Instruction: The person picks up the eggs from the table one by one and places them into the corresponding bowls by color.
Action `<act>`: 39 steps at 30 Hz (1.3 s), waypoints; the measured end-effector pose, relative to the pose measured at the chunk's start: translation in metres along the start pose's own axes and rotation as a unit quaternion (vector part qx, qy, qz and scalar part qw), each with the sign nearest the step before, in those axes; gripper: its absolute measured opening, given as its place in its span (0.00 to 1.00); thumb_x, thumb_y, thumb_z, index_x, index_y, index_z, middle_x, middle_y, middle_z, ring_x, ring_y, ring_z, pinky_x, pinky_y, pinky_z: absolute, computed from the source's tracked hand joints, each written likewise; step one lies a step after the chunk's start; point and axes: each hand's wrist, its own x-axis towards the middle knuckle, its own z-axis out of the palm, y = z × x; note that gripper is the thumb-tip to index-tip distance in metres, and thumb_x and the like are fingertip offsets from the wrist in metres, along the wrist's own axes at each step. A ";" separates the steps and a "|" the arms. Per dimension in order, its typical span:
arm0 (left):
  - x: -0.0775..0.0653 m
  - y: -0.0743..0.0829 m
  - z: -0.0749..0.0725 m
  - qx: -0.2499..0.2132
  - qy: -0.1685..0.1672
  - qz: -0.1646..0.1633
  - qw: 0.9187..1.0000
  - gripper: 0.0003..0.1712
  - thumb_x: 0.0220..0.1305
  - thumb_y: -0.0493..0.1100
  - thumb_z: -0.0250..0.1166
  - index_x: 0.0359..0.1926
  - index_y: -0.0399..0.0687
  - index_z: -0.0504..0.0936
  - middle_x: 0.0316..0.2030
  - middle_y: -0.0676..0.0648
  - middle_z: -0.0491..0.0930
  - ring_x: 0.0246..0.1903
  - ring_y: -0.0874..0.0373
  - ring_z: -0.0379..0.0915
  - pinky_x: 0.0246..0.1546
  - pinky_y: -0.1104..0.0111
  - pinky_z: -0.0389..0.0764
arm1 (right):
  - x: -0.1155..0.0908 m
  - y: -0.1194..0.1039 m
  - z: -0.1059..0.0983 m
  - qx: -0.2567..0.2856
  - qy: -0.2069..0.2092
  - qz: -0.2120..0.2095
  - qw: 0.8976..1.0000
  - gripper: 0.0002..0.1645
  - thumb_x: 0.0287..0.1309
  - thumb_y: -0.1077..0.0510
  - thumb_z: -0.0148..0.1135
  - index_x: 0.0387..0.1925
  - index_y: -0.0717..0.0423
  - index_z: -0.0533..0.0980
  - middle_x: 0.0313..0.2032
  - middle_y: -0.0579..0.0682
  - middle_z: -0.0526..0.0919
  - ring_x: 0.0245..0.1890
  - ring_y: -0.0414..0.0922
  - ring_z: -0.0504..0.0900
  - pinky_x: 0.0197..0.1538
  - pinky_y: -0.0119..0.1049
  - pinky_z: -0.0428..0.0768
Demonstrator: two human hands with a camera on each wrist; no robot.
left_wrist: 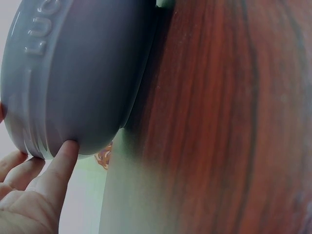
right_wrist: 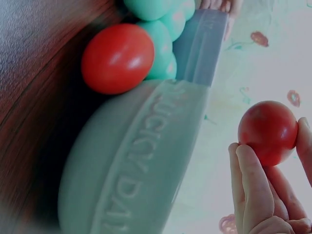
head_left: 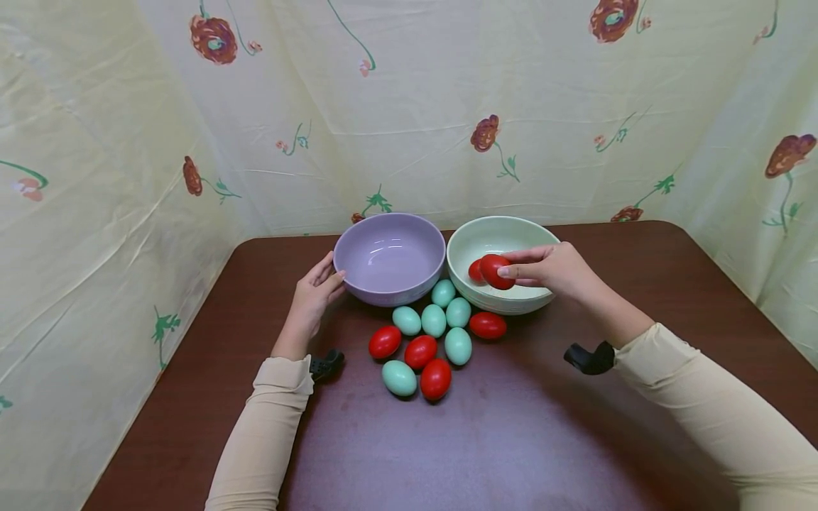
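My right hand [head_left: 554,268] pinches a red egg [head_left: 495,271] between thumb and fingers above the pale green bowl [head_left: 500,305]. In the right wrist view the held egg [right_wrist: 268,131] is apart from the bowl's wall. Another red egg [head_left: 476,271] lies inside this bowl, partly hidden behind the held one. My left hand [head_left: 313,294] grips the left side of the purple bowl [head_left: 390,284], thumb at the rim and fingers along the outer wall [left_wrist: 92,83]. Nothing lies in the purple bowl. Mint-green eggs [head_left: 433,321] and red eggs [head_left: 420,352] lie loose before the bowls.
The bowls stand side by side near the back edge of a dark brown wooden table [head_left: 511,440]. A red egg [head_left: 488,326] lies close to the green bowl's front. A flowered cloth [head_left: 409,142] hangs behind and at both sides.
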 end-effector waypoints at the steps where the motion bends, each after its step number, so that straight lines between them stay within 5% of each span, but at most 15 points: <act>1: 0.000 0.000 0.000 -0.001 -0.001 0.000 1.000 0.36 0.62 0.42 0.61 0.69 0.53 0.59 0.70 0.48 0.54 0.67 0.57 0.56 0.53 0.68 0.75 | 0.001 0.000 0.000 0.004 0.001 0.001 1.000 0.38 0.42 0.40 0.71 0.53 0.56 0.77 0.41 0.46 0.85 0.37 0.41 0.85 0.45 0.29 0.82; 6: 0.001 -0.001 -0.001 -0.004 0.000 -0.002 1.000 0.36 0.62 0.41 0.61 0.69 0.53 0.59 0.70 0.48 0.55 0.67 0.57 0.56 0.54 0.66 0.75 | 0.008 0.003 -0.002 0.008 0.002 0.004 1.000 0.37 0.44 0.40 0.70 0.54 0.55 0.77 0.39 0.42 0.86 0.38 0.41 0.85 0.47 0.28 0.81; 17: -0.001 0.001 -0.001 0.000 -0.005 -0.004 1.000 0.37 0.62 0.43 0.62 0.70 0.54 0.58 0.70 0.49 0.54 0.66 0.57 0.56 0.57 0.63 0.73 | 0.027 0.016 -0.004 0.026 0.036 0.000 0.999 0.35 0.46 0.44 0.70 0.53 0.59 0.76 0.50 0.54 0.79 0.35 0.37 0.85 0.44 0.29 0.82; 31: 0.001 0.001 -0.002 0.003 -0.002 -0.003 1.000 0.36 0.62 0.43 0.61 0.69 0.55 0.58 0.70 0.49 0.54 0.65 0.56 0.60 0.55 0.65 0.74 | 0.052 0.028 -0.014 -0.003 0.094 0.038 0.995 0.35 0.50 0.43 0.67 0.56 0.57 0.74 0.56 0.59 0.74 0.38 0.41 0.85 0.61 0.40 0.73; 39: 0.000 0.000 -0.002 0.003 -0.001 -0.002 1.000 0.36 0.63 0.42 0.61 0.69 0.54 0.58 0.70 0.49 0.54 0.66 0.56 0.58 0.56 0.64 0.73 | 0.063 0.033 -0.008 -0.056 0.120 0.017 0.991 0.34 0.51 0.41 0.65 0.55 0.57 0.75 0.52 0.61 0.78 0.46 0.52 0.82 0.51 0.35 0.78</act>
